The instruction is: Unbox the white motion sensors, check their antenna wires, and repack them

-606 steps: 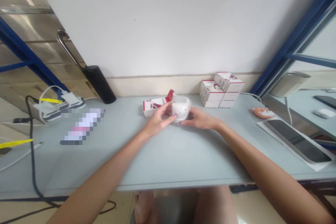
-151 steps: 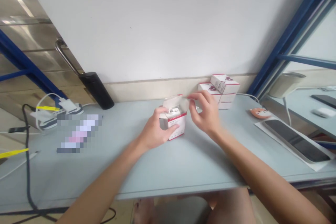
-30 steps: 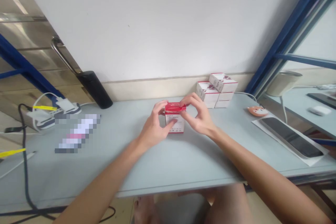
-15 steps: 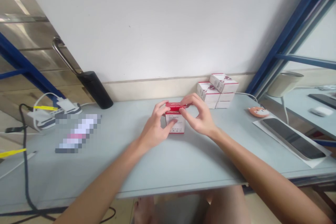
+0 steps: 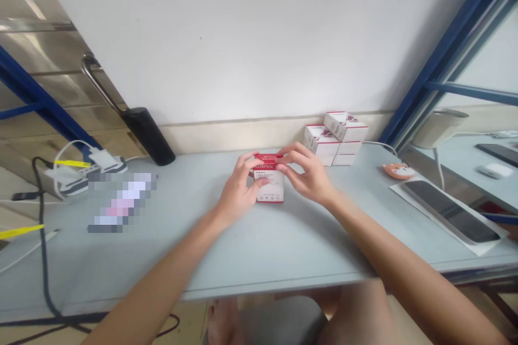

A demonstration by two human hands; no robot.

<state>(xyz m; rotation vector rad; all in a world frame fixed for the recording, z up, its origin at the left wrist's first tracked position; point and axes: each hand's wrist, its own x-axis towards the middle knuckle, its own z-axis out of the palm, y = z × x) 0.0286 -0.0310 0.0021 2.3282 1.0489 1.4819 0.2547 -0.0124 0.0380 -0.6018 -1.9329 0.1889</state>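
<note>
A small white box [image 5: 272,190] with a red top stands upright on the grey-blue table [image 5: 259,253], near its middle. My left hand [image 5: 242,186] grips the box from the left, its thumb across the front face and its fingers at the top edge. From the right, my right hand [image 5: 304,172] has its thumb and fingertips closed on the red upper part. Printed text shows on the front between the hands. The fingertips partly cover the top, and the far side of the box is hidden.
Stacked white boxes [image 5: 338,140] stand by the wall, right of centre. A black cylinder [image 5: 149,137], a power strip [image 5: 73,178] with cables and a pixelated item [image 5: 121,202] lie left. An orange animal-faced object [image 5: 399,171] and a dark phone-like device [image 5: 451,210] are right.
The red top of the box looks flatter and lower under my fingers. My right fingers have shifted slightly left across it, while my left hand keeps its grip.
</note>
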